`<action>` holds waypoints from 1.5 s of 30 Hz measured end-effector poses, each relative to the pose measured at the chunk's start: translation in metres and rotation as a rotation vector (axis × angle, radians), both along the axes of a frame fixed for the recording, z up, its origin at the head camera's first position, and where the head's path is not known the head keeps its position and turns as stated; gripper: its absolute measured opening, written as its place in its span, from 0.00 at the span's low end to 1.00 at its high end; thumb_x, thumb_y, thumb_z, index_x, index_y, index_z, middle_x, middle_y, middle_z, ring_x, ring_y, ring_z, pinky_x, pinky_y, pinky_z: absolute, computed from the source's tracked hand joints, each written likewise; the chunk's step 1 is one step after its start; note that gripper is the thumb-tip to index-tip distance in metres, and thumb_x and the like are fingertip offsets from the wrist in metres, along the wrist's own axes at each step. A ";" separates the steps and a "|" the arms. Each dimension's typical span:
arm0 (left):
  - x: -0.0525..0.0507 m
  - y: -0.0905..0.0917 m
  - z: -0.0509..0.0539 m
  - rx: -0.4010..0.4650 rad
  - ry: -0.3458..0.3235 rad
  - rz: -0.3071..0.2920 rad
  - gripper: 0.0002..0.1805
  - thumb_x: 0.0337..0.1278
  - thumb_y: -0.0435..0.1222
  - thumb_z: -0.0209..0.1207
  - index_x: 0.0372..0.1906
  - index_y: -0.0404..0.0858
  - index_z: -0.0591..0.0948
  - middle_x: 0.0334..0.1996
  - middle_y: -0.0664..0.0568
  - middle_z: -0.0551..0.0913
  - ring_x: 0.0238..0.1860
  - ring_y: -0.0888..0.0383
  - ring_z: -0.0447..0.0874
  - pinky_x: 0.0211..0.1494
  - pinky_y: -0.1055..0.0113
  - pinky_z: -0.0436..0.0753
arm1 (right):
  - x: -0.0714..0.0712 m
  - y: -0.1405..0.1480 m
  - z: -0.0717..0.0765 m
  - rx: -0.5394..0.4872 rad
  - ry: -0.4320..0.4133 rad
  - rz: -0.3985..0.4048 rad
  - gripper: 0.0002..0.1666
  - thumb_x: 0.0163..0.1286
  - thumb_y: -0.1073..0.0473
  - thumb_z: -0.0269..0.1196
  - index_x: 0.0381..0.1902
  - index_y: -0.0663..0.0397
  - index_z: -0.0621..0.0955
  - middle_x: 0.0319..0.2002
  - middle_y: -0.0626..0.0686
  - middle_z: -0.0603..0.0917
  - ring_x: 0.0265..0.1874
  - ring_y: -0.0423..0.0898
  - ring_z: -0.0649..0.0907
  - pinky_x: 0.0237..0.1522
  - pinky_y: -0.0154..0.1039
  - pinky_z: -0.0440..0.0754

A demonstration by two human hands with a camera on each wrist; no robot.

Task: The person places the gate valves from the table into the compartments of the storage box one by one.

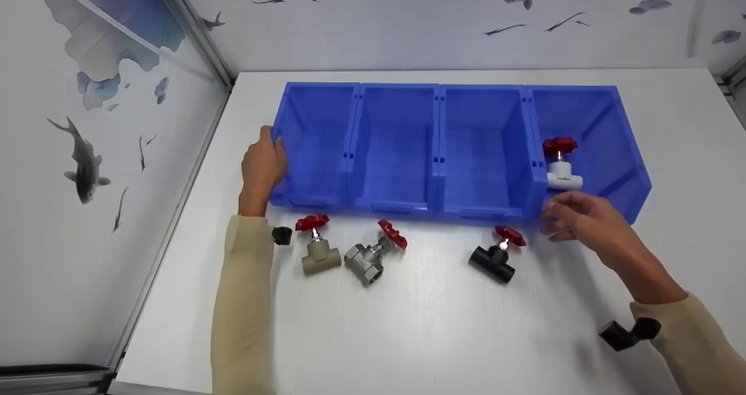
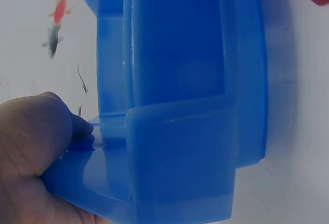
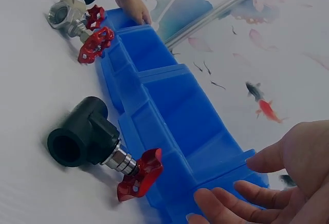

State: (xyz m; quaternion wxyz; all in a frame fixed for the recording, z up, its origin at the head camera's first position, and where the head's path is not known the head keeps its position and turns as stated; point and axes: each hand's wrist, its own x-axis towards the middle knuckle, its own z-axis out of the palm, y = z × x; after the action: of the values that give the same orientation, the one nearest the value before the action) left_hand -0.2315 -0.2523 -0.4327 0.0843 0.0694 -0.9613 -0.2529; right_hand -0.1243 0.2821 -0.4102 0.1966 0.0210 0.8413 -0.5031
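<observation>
Tan valve (image 1: 320, 256), silver valve (image 1: 365, 262), black valve (image 1: 493, 263), white valve (image 1: 563, 175), red handwheels (image 1: 510, 235), blue bins (image 1: 396, 162)

Wide lane here, in front of the row of four joined blue plastic bins (image 1: 396, 208), between the silver metal T-shaped valve (image 1: 365, 262) and the black T-shaped valve (image 1: 492, 264)! Left of that silver one, the tan T-shaped valve (image 1: 320, 256) leaves only a sliver. The row's left wall? Blocked by the left hand (image 1: 264, 162). Its rightmost bin: the right hand (image 1: 588, 220) crowds the front, the white T-shaped valve (image 1: 560, 170) obstructs inside.
</observation>
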 end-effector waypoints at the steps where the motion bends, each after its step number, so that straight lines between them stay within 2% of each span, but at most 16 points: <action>1: 0.000 0.000 0.000 0.000 0.001 -0.001 0.22 0.77 0.39 0.43 0.64 0.28 0.68 0.46 0.26 0.82 0.45 0.31 0.83 0.47 0.40 0.78 | 0.001 -0.001 -0.001 -0.004 -0.005 0.006 0.30 0.77 0.46 0.54 0.58 0.71 0.70 0.48 0.56 0.85 0.40 0.45 0.88 0.43 0.38 0.85; 8: -0.002 -0.002 -0.002 0.004 -0.023 0.008 0.23 0.77 0.39 0.42 0.65 0.28 0.67 0.47 0.27 0.82 0.47 0.32 0.83 0.48 0.41 0.78 | 0.006 -0.007 -0.007 -0.028 -0.050 0.032 0.32 0.77 0.45 0.55 0.56 0.74 0.73 0.49 0.63 0.84 0.41 0.51 0.87 0.43 0.39 0.85; 16: -0.002 -0.001 -0.002 0.003 -0.010 0.004 0.22 0.77 0.39 0.42 0.65 0.28 0.68 0.46 0.27 0.82 0.45 0.32 0.84 0.46 0.41 0.79 | 0.010 -0.008 -0.014 -0.027 -0.116 0.099 0.33 0.77 0.44 0.54 0.55 0.74 0.76 0.47 0.63 0.85 0.41 0.54 0.87 0.42 0.42 0.86; 26: -0.001 0.000 -0.001 -0.006 -0.014 0.007 0.23 0.77 0.39 0.42 0.65 0.27 0.67 0.47 0.27 0.82 0.46 0.32 0.83 0.47 0.41 0.79 | 0.010 -0.010 -0.021 -0.020 -0.158 0.121 0.33 0.77 0.43 0.53 0.50 0.73 0.80 0.43 0.61 0.86 0.39 0.52 0.87 0.41 0.43 0.86; 32: -0.001 0.000 -0.001 -0.009 -0.011 0.008 0.23 0.77 0.39 0.42 0.65 0.28 0.68 0.47 0.28 0.82 0.46 0.32 0.83 0.47 0.41 0.79 | 0.011 -0.012 -0.023 -0.021 -0.191 0.147 0.35 0.77 0.41 0.52 0.51 0.73 0.80 0.43 0.60 0.86 0.39 0.52 0.87 0.41 0.43 0.86; 37: -0.002 0.000 -0.001 -0.012 -0.011 0.008 0.23 0.77 0.39 0.42 0.65 0.27 0.67 0.48 0.27 0.82 0.47 0.32 0.83 0.49 0.41 0.79 | 0.013 -0.013 -0.024 -0.047 -0.208 0.182 0.37 0.77 0.40 0.51 0.51 0.73 0.81 0.42 0.62 0.87 0.38 0.55 0.88 0.40 0.45 0.86; 45: -0.001 0.000 -0.001 -0.007 -0.021 0.006 0.23 0.77 0.39 0.42 0.66 0.28 0.67 0.47 0.27 0.82 0.46 0.32 0.83 0.47 0.41 0.79 | 0.017 -0.012 -0.030 -0.110 -0.236 0.253 0.31 0.79 0.47 0.52 0.55 0.75 0.78 0.44 0.63 0.86 0.40 0.55 0.88 0.42 0.46 0.86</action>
State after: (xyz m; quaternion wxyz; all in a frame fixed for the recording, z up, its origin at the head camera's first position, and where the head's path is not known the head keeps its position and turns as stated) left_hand -0.2328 -0.2527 -0.4339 0.0751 0.0748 -0.9629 -0.2484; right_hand -0.1072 0.2699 -0.4399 0.3565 -0.0368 0.7795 -0.5139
